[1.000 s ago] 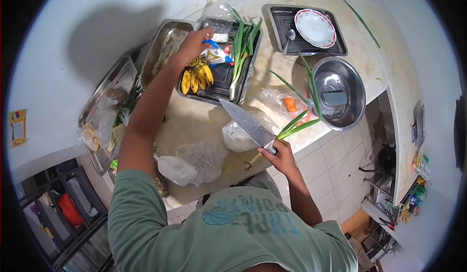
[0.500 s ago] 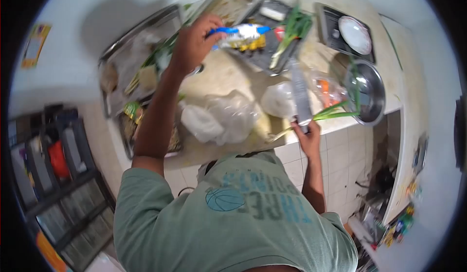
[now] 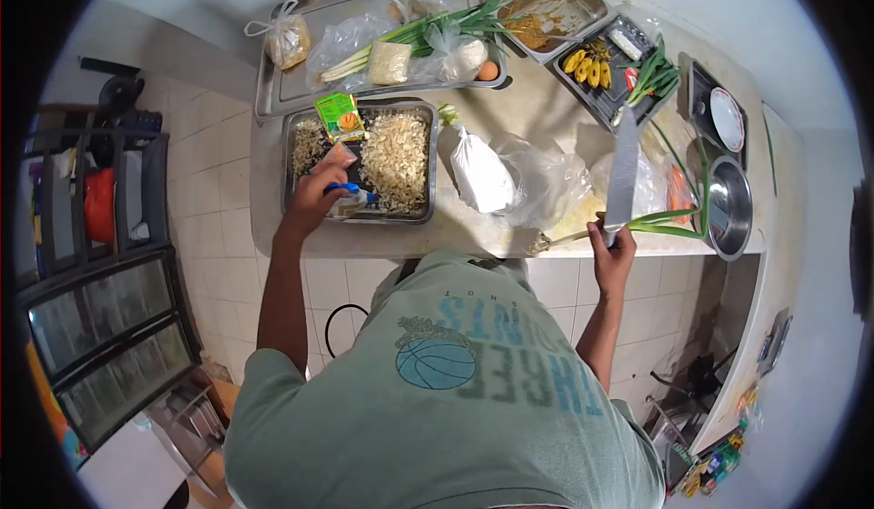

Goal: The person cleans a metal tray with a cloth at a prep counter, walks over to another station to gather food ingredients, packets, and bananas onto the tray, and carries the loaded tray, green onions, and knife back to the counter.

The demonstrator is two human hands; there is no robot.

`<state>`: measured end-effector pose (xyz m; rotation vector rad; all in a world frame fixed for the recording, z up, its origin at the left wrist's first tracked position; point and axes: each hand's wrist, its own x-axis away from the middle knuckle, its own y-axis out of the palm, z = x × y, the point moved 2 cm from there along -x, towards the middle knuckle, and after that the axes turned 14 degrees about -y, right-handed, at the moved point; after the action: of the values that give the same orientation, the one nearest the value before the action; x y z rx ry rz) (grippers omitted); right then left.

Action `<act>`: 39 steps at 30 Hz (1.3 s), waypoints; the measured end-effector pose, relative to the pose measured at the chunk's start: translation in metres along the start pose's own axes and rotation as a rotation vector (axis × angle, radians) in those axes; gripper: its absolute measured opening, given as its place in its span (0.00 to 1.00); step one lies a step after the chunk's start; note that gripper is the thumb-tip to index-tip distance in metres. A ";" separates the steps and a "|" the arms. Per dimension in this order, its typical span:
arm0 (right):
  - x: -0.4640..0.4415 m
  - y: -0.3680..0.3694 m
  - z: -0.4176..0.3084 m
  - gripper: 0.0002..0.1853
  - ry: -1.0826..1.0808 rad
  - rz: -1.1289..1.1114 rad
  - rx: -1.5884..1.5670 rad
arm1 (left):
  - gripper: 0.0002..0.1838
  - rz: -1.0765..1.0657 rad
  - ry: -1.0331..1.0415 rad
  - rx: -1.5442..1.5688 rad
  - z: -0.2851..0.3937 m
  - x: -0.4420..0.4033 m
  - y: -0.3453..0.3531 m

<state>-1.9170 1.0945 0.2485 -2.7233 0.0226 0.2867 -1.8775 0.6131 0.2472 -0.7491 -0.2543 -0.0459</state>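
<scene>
My left hand [image 3: 314, 201] is closed around a small blue-and-white packet [image 3: 357, 196], low over the near-left metal tray [image 3: 428, 208]. Beside that hand lies a small packet with orange-pink contents [image 3: 339, 157]. Chopped pale pieces [image 3: 396, 165] fill the tray's right side, and a green-and-yellow sachet [image 3: 340, 116] rests at its far edge. My right hand [image 3: 614, 249] grips a wide-bladed knife [image 3: 623, 177], its blade pointing away from me. A long spring onion [image 3: 663, 225] runs past the same hand; whether the fingers also hold it I cannot tell.
White and clear plastic bags [image 3: 487, 177] lie mid-counter. Behind, a large tray [image 3: 264, 90] holds leeks, bagged foods and an egg. A black tray with bananas [image 3: 587, 67], a soiled metal pan [image 3: 569, 8], a white plate [image 3: 726, 117] and a steel bowl [image 3: 731, 207] stand right.
My left hand has brought the blue-and-white packet from above the far trays back to the near-left tray. My right hand keeps its knife. The view has shifted, showing more of the left counter.
</scene>
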 end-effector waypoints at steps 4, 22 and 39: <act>0.025 0.015 -0.007 0.10 -0.007 0.041 0.021 | 0.08 -0.218 -0.064 0.036 -0.033 -0.034 -0.016; 0.000 -0.078 0.045 0.10 0.099 0.158 0.121 | 0.09 0.124 0.184 0.270 0.120 -0.261 0.157; 0.007 -0.159 0.110 0.11 0.252 0.157 0.189 | 0.30 -0.155 0.166 -1.030 0.318 -0.519 0.343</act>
<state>-1.9223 1.2844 0.2101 -2.5544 0.3183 -0.0173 -2.4028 1.0551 0.1144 -1.7383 -0.1147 -0.4065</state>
